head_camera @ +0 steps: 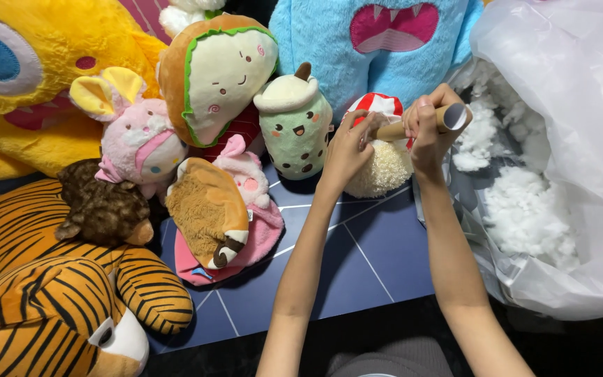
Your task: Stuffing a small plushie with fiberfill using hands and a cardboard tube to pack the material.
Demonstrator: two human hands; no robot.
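Tiger plush lies nearest, at lower left on the blue table. Beyond it, the left hand pinches the cream popcorn-shaped plush with its fingers, steadying it. The right hand, clenched, grasps a cardboard tube; its long axis runs roughly level, left end touching the plush top. Bag of white stuffing just right. Blue monster plush stands farthest.

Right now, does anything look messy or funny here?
A little. The clear plastic bag on the right gapes open, with white stuffing heaped loose inside. The right hand pokes a cardboard tube into the small red-and-white plush, which the left hand steadies. The other toys look fine.
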